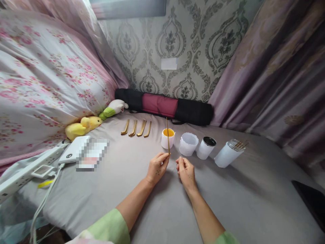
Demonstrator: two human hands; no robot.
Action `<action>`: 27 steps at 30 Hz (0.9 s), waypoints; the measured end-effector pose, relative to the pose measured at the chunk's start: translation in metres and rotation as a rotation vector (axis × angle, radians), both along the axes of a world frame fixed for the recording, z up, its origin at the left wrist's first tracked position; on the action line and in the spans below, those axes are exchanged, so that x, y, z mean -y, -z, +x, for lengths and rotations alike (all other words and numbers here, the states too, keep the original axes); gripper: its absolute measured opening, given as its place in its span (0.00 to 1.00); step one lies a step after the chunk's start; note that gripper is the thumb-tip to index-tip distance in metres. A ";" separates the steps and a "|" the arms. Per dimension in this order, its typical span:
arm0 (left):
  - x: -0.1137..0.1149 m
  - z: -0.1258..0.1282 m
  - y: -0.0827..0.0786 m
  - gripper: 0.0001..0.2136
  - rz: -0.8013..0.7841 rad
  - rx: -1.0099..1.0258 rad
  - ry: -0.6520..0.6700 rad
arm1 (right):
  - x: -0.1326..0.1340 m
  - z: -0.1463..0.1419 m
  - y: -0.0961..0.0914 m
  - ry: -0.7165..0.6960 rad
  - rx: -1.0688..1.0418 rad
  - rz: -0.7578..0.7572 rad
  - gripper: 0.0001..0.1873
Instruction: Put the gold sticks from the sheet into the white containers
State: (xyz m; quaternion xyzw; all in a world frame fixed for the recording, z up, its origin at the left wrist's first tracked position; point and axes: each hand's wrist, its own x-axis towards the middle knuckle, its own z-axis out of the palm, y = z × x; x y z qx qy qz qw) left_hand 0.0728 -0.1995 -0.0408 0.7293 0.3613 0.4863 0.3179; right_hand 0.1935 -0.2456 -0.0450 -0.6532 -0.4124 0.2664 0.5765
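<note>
My left hand (157,166) pinches the lower end of a thin gold straw (168,135), which stands nearly upright in front of a white cup of orange liquid (168,138). My right hand (186,172) rests just to the right of it on the grey sheet (142,196), fingers curled together with nothing visible in them. Several bent gold straws (136,128) lie in a row behind and to the left. To the right of the orange cup stand a white empty cup (188,144), a white cup with a dark inside (206,147) and a tilted white holder with more gold straws (230,153).
A black and maroon roll bag (165,105) lies against the patterned wall. Yellow and green plush toys (83,126) sit by a floral pillow (45,78) at left. A white device (73,149), power strip (27,169) and cables lie at the left edge. A purple curtain (279,78) hangs at right.
</note>
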 end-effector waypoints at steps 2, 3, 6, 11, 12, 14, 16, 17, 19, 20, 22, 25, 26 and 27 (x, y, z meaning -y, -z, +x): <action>0.000 0.000 0.002 0.12 -0.001 -0.011 0.011 | 0.000 0.001 0.001 -0.057 -0.051 0.007 0.23; 0.000 0.000 0.002 0.12 -0.002 -0.017 0.018 | 0.000 0.002 0.001 -0.077 -0.075 0.012 0.23; 0.001 -0.001 0.003 0.12 0.005 -0.041 0.038 | 0.001 0.003 -0.002 -0.080 -0.118 0.033 0.22; 0.002 -0.002 0.005 0.12 0.053 -0.095 0.036 | 0.003 0.003 -0.007 -0.071 -0.179 0.068 0.20; 0.003 -0.002 0.005 0.12 0.060 -0.106 0.037 | 0.003 0.003 -0.008 -0.066 -0.191 0.079 0.20; 0.003 -0.002 0.004 0.13 0.055 -0.113 0.043 | 0.004 0.004 -0.010 -0.059 -0.207 0.103 0.19; 0.004 -0.002 0.003 0.12 0.026 -0.099 0.058 | 0.004 0.004 -0.010 -0.055 -0.219 0.110 0.19; 0.004 -0.002 0.002 0.12 0.011 -0.094 0.066 | 0.004 0.005 -0.011 -0.052 -0.226 0.108 0.19; 0.004 -0.002 0.001 0.12 0.007 -0.107 0.079 | 0.004 0.005 -0.011 -0.046 -0.241 0.105 0.19; 0.004 -0.003 0.002 0.13 0.018 -0.124 0.084 | 0.004 0.006 -0.010 -0.045 -0.249 0.109 0.18; 0.004 -0.003 0.003 0.13 0.058 -0.173 0.083 | 0.003 0.006 -0.010 -0.046 -0.268 0.122 0.17; 0.003 -0.003 0.007 0.13 0.146 -0.250 0.071 | 0.003 0.006 -0.009 -0.052 -0.299 0.135 0.16; 0.003 -0.003 0.009 0.14 0.186 -0.276 0.065 | 0.003 0.005 -0.009 -0.055 -0.307 0.139 0.16; 0.002 -0.003 0.010 0.14 0.228 -0.302 0.059 | 0.003 0.005 -0.009 -0.059 -0.313 0.143 0.15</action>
